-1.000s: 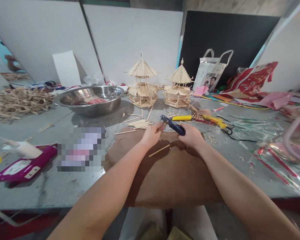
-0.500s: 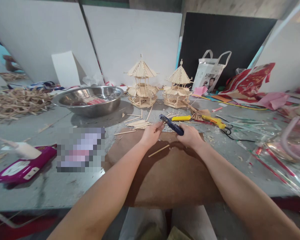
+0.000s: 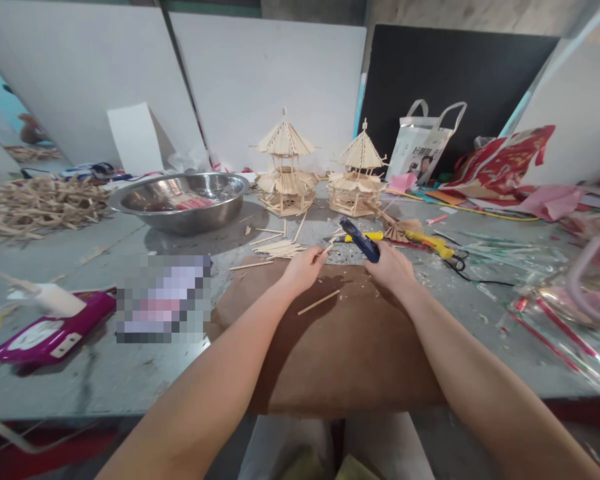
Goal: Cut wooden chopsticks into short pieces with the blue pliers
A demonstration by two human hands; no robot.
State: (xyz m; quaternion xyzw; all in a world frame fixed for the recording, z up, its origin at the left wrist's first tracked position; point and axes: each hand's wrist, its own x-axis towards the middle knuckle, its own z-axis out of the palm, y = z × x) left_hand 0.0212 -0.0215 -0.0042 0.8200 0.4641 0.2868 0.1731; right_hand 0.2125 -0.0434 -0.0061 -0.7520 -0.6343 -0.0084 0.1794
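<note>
The stick (image 3: 329,247) is poking out from the left hand (image 3: 304,270), whose thumb and fingers are pinching it near the far edge of the brown board (image 3: 350,360). The right hand (image 3: 391,265) is wrapping round the handles of the dark blue pliers (image 3: 361,241), whose head is pointing up and to the left, apart from the stick. A loose stick (image 3: 319,303) is lying on the board between the arms. Just past the left hand, a pile of sticks (image 3: 280,249) is resting on the table (image 3: 145,373). A yellow cutter (image 3: 375,235) is lying partly behind the pliers. Farther back, two pavilions (image 3: 286,140) are standing side by side, with a steel bowl (image 3: 210,213) sitting to their left.
</note>
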